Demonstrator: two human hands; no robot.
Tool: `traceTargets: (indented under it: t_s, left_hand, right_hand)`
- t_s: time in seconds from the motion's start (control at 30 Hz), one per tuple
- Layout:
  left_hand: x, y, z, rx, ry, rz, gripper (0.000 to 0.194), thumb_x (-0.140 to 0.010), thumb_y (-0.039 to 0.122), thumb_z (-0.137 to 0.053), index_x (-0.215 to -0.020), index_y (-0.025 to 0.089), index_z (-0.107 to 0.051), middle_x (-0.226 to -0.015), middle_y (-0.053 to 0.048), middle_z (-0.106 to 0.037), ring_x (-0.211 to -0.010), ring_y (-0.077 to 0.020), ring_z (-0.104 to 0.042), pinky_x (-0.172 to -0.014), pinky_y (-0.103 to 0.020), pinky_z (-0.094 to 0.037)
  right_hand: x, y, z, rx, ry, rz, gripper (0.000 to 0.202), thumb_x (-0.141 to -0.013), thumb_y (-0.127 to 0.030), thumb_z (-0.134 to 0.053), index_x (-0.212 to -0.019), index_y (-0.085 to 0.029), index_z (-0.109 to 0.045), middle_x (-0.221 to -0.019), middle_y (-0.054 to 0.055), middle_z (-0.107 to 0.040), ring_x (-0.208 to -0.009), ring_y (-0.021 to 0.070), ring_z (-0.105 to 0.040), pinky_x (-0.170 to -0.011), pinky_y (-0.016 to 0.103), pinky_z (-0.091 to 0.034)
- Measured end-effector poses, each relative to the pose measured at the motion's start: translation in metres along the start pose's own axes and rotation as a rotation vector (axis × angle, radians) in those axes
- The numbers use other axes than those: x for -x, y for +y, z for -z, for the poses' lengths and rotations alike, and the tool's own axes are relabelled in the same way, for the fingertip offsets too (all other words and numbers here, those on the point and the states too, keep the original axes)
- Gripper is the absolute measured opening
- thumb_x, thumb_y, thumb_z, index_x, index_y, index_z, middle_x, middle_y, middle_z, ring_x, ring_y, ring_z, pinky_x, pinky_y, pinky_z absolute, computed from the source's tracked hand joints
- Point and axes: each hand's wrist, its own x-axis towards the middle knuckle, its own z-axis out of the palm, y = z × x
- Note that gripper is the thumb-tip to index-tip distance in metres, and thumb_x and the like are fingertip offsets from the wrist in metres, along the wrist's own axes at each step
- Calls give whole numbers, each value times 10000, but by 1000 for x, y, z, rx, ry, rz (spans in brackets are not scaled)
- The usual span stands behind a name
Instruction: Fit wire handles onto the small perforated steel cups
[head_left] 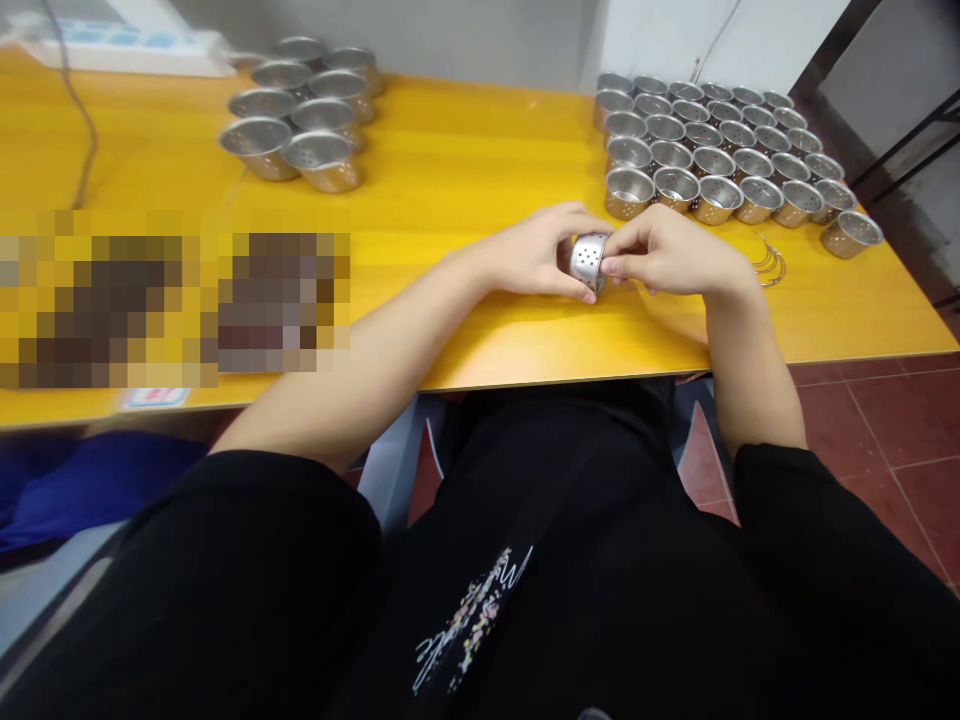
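Observation:
A small perforated metal cup (587, 257) is tipped on its side just above the yellow table, its holed base facing left. My left hand (551, 250) curls round it, with the thumb below and the fingers above. From the right, my right hand (660, 250) pinches at the cup's edge with thumb and index finger; whether a thin part is also between those fingertips, I cannot make out. Several thin curved metal wires (771, 262) lie on the table beside my right wrist.
Rows of perforated cups (718, 198) stand close behind my hands on the right, with one cup (851, 233) at their near corner. More cups (324, 160) stand at the back left. A white power strip (142, 50), a cable (88, 130) and blurred-out items (277, 300) are further left.

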Motion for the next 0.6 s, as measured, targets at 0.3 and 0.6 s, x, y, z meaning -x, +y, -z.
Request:
traceTargets:
  t_s: [0.3,0.6]
  left_hand:
    - [0,-4,0,5,3,-34,1016,-732,968,-1147,-1423,247,-960,-1296,-159,-894,-1304,-429,-834,-1249,-544,-636]
    - [1,-1,-1,-20,-14,-9,995,-773,926,-1128,-1466,237,-939,-1390,-181,-878,-1369,-450,-818,-1286,-563,-625]
  right_hand:
    - [-1,3,1,-1,-2,38,211,-1075,-291,-920,-883,-207,-897,-778,4,-764,-633,133,-552,-625,333,-449]
    - [2,-5,1,39,-13,25,220,-1096,-334,-899,-921,-203,-882,-811,20,-777,-655,156,-583,-654,355,-478]
